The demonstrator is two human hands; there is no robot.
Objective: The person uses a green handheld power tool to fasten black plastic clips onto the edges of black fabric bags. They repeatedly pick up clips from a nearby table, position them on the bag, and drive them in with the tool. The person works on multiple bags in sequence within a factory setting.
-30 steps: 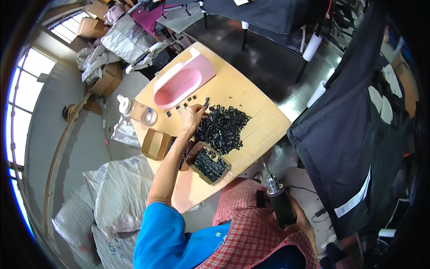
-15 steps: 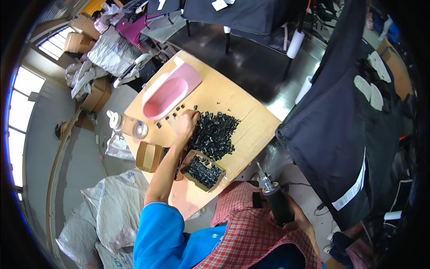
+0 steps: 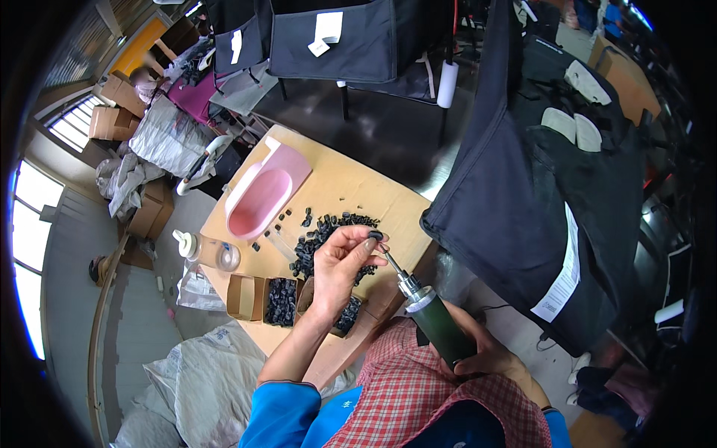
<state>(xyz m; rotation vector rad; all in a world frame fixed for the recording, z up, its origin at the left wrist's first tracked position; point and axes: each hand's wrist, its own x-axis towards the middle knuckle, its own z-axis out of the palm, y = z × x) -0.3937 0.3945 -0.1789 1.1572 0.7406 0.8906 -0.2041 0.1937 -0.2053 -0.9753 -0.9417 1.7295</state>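
Observation:
My left hand [image 3: 342, 263] is closed, pinching a small black plastic part [image 3: 375, 235] between thumb and fingertips above the table. My right hand [image 3: 489, 355] grips a dark green electric screwdriver [image 3: 442, 328], which slants up to the left. Its long metal bit ends close to the black part; whether the tip touches it cannot be made out. Behind my left hand lies a loose pile of small black parts [image 3: 305, 254], partly hidden by that hand. Under my left wrist, a cardboard box [image 3: 348, 316] of black parts is half covered.
A second box of black parts [image 3: 281, 300] and an open cardboard box [image 3: 245, 298] line the near left of the tabletop [image 3: 388, 198]. Further off are a pink tray [image 3: 299, 173] and a clear bottle [image 3: 213, 252]. Black fabric [image 3: 478, 201] hangs at the right.
My left hand has left the pile and come right and nearer, now holding a black part. The screwdriver has risen to meet it in my right hand. The view has shifted.

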